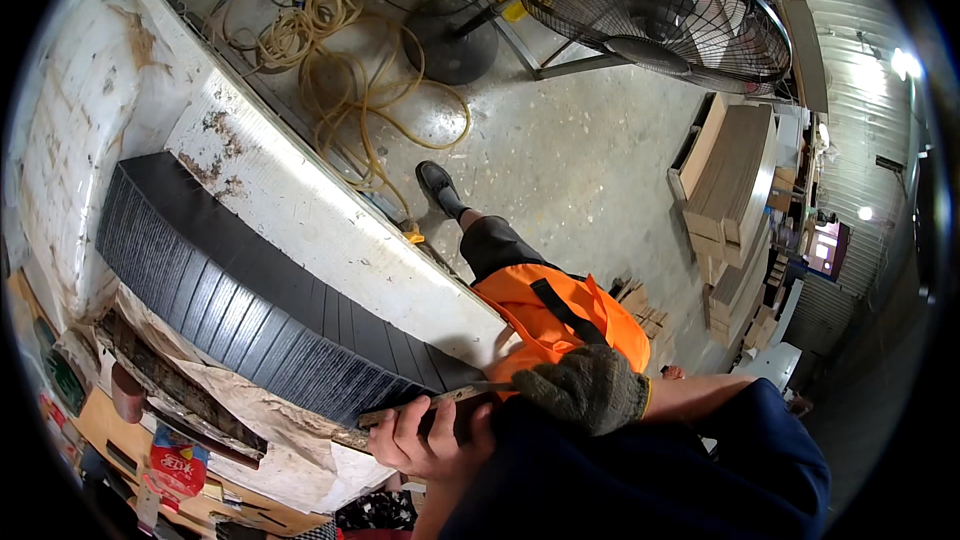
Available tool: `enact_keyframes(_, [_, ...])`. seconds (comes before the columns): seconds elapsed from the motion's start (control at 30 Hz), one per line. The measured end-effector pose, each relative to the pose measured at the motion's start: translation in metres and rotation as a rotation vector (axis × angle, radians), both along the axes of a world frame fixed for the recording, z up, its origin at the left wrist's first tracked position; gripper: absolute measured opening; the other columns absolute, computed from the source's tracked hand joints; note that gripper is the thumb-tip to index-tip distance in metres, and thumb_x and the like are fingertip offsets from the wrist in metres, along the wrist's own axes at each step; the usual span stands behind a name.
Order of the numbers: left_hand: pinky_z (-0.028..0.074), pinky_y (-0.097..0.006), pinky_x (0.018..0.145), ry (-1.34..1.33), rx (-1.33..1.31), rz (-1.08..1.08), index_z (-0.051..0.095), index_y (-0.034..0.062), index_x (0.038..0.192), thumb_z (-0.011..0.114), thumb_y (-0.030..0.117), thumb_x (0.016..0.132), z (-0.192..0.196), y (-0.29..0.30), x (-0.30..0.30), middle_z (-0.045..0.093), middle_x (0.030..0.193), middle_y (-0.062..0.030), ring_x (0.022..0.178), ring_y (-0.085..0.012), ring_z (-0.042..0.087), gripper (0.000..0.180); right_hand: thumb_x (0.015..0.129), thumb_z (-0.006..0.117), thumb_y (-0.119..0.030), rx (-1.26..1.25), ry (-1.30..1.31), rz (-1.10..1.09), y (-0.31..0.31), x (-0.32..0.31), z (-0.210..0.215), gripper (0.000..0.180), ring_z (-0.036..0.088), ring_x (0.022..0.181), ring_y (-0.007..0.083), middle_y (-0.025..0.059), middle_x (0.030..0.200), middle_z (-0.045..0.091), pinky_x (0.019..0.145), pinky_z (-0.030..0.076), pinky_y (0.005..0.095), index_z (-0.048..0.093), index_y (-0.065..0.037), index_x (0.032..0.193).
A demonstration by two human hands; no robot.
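Note:
A long row of dark grey slats (260, 315) stands packed on edge, curving across a white, dirt-stained work surface (300, 220). At the near end of this row lies a thin, worn flat strip (455, 395). The fingers of my bare left hand (432, 440) curl over it, and its palm side is partly hidden. My right hand (588, 388), in a dark knitted glove, is closed at the strip's right end. What it grips is covered by the glove. Orange cloth (560, 310) with a black strap hangs just beyond the glove.
Beyond the work surface, a coiled yellowish hose (335, 50) lies on the concrete floor near a black pedestal fan (655, 15). Stacked boards (730, 175) stand at the right. A red packet (178, 462) is at the lower left. A black shoe (438, 188) rests on the floor.

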State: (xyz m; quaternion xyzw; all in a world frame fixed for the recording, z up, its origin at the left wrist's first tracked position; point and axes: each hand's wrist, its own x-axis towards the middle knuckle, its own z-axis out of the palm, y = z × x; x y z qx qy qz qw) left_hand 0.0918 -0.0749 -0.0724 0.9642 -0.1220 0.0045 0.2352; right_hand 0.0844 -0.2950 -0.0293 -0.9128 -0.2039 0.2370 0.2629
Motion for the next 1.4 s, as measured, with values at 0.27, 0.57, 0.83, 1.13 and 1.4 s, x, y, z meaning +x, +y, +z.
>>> enact_keyframes(0.27, [0.034,-0.053,0.092,-0.005,0.006,-0.007,0.058,0.0152,0.099,0.063,0.05,0.085,-0.001,-0.001,-0.001,0.053,0.108,-0.0094,0.113,-0.0351,0.039,0.038,0.079,0.055,-0.013,-0.042,-0.153,0.139,-0.004,0.003,0.001,0.042,0.066,0.073,0.0203,0.0102,0.1,0.067,0.059,0.053,0.0302,0.061,-0.003,0.12])
enact_keyframes(0.57, [0.035,-0.052,0.093,-0.014,0.011,-0.009,0.057,0.0162,0.102,0.064,0.049,0.084,-0.001,0.0,-0.001,0.053,0.11,-0.0086,0.114,-0.0347,0.039,0.039,0.078,0.056,-0.013,0.033,-0.047,0.099,-0.004,0.007,-0.004,0.043,0.067,0.071,0.0194,0.0109,0.097,0.068,0.055,0.052,0.0309,0.061,-0.002,0.12])
enact_keyframes(0.83, [0.036,-0.052,0.093,-0.003,0.024,-0.064,0.056,0.015,0.105,0.066,0.046,0.084,0.001,0.004,0.003,0.052,0.109,-0.0093,0.111,-0.0347,0.04,0.039,0.078,0.056,-0.013,0.073,0.109,0.074,0.005,0.03,-0.016,0.041,0.066,0.065,0.0228,0.0139,0.083,0.066,0.05,0.05,0.0342,0.058,0.005,0.116])
enact_keyframes(1.13, [0.033,-0.052,0.095,-0.005,0.028,-0.039,0.057,0.0146,0.104,0.066,0.046,0.083,0.002,0.001,0.003,0.052,0.11,-0.0091,0.114,-0.0343,0.037,0.039,0.08,0.056,-0.014,0.075,0.018,-0.104,0.002,0.02,-0.016,0.041,0.064,0.061,0.0244,0.0133,0.078,0.064,0.05,0.05,0.0341,0.059,0.0,0.118])
enact_keyframes(1.4, [0.031,-0.054,0.097,0.011,-0.011,0.051,0.062,0.0165,0.097,0.067,0.048,0.082,0.0,-0.003,-0.003,0.055,0.109,-0.0065,0.116,-0.0339,0.04,0.036,0.077,0.056,-0.015,0.078,-0.099,0.03,-0.003,0.012,0.001,0.046,0.064,0.062,0.0214,0.0114,0.088,0.066,0.048,0.049,0.0321,0.058,-0.001,0.121])
